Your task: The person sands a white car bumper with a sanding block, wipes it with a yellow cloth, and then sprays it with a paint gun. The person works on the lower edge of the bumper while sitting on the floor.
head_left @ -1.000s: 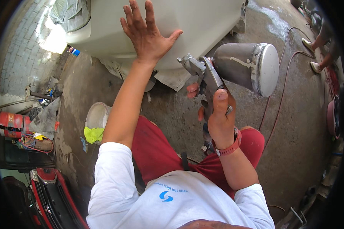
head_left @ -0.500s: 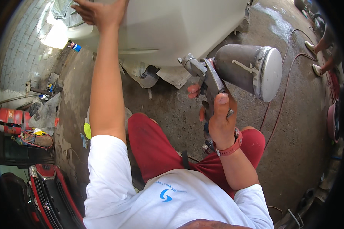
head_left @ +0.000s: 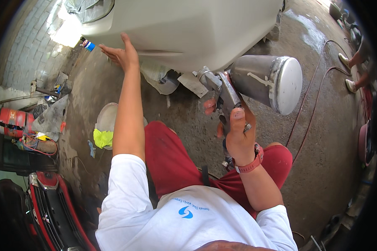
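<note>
A spray gun [head_left: 227, 90] with a large grey metal cup [head_left: 266, 81] is in the grip of my right hand [head_left: 238, 136]. My thumb lies along its back, and the fingers wrap round the handle. The cup lies sideways to the right, its pale round lid facing out. My left hand [head_left: 125, 56] is stretched out with fingers apart, at the lower left edge of a pale grey car body panel [head_left: 188, 29]. Whether the palm touches the panel I cannot tell. Torn masking paper [head_left: 192, 83] hangs under the panel's lower edge.
Left of my knees stands a pale bucket [head_left: 107, 116] with a bright yellow-green cloth [head_left: 102, 138] on its rim. A red tank [head_left: 16, 122] and a red-and-black bumper [head_left: 56, 209] lie further left. A hose [head_left: 312, 94] crosses the floor at right, near another person's feet [head_left: 348, 73].
My left hand has come down and nearer from higher on the panel to its lower left edge. The spray gun stays in my right hand, with its cup shifted slightly left.
</note>
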The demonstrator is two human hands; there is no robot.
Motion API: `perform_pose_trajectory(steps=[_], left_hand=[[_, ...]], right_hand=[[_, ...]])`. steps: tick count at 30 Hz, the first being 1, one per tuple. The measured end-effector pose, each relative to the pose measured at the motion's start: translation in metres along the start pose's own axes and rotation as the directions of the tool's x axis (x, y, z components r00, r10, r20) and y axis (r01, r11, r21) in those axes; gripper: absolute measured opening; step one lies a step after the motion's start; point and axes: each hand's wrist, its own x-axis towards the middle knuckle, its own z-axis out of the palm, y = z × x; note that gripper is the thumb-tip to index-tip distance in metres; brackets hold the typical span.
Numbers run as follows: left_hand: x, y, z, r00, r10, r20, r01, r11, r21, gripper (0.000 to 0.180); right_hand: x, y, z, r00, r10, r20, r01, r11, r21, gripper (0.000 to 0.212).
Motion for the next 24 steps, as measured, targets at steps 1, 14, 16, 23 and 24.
perform_pose_trajectory(steps=[1,14,16,23,24], left_hand=[[0.004,0.003,0.002,0.998,-0.058,0.004,0.058,0.998,0.012,0.139],[-0.050,0.089,0.031,0.939,0.341,0.048,-0.338,0.939,-0.058,0.139],[-0.048,0.105,0.037,0.933,0.357,0.044,-0.355,0.934,-0.041,0.138],[-0.094,0.092,0.045,0.784,0.615,0.086,-0.620,0.781,0.074,0.149],[-0.103,0.082,0.048,0.776,0.624,0.094,-0.631,0.768,0.110,0.152]], right_hand=[[0.000,0.000,0.002,1.000,-0.008,0.009,0.008,1.000,0.011,0.080],[0.038,-0.018,-0.005,0.943,-0.214,-0.254,0.211,0.977,-0.039,0.062],[0.037,-0.016,-0.009,0.923,-0.243,-0.298,0.246,0.969,-0.028,0.062],[0.025,0.010,-0.014,0.988,0.104,-0.112,-0.100,0.994,0.042,0.069],[0.024,0.016,-0.013,0.985,0.137,-0.104,-0.132,0.990,0.051,0.068]])
